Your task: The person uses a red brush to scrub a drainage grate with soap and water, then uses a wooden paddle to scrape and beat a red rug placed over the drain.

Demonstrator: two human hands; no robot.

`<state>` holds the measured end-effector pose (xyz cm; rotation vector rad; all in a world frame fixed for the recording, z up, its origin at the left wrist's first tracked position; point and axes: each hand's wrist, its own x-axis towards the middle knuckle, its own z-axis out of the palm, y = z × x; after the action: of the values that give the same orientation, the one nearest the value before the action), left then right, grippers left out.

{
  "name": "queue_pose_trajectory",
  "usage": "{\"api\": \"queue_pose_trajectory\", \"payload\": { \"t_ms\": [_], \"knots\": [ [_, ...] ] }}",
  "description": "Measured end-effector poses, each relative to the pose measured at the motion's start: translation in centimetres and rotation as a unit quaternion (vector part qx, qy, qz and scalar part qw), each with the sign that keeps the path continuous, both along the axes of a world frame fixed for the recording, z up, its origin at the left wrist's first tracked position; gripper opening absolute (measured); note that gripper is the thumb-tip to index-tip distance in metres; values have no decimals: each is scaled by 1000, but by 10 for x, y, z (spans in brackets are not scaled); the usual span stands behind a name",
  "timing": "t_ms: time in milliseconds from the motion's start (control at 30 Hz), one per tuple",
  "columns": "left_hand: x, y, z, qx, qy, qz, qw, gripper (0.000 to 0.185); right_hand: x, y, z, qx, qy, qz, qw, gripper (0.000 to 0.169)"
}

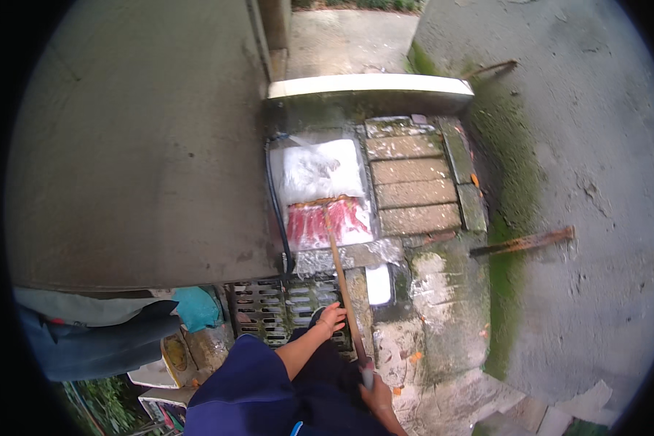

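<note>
My right hand is closed around the lower end of a long wooden handle. Beside the handle, a little higher, my left hand has its fingers apart, with no clear grip; whether it touches the wood cannot be told. At the handle's far end, a wide red broom head, brownish along its far edge, lies in a square recess in the paving. Bright white, foamy-looking water covers the recess beyond the broom head. A black hose runs along the recess's left side, and a pale jet appears near its far end.
Long paving bricks lie right of the recess, a slotted drain grate nearer me. A concrete wall stands left; a mossy one with a rusty metal bar stands right. A white-topped ledge crosses ahead. Hanging cloth and a teal bag are left.
</note>
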<state>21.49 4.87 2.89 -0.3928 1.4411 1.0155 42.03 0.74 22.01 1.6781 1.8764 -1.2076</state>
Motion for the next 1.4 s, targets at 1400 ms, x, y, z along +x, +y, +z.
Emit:
{"api": "queue_pose_trajectory", "payload": {
  "t_ms": [1400],
  "knots": [
    [-58,-9,-11,25,-11,69,997,48,-47,17,6,12,34,-17,999,41]
  ]
}}
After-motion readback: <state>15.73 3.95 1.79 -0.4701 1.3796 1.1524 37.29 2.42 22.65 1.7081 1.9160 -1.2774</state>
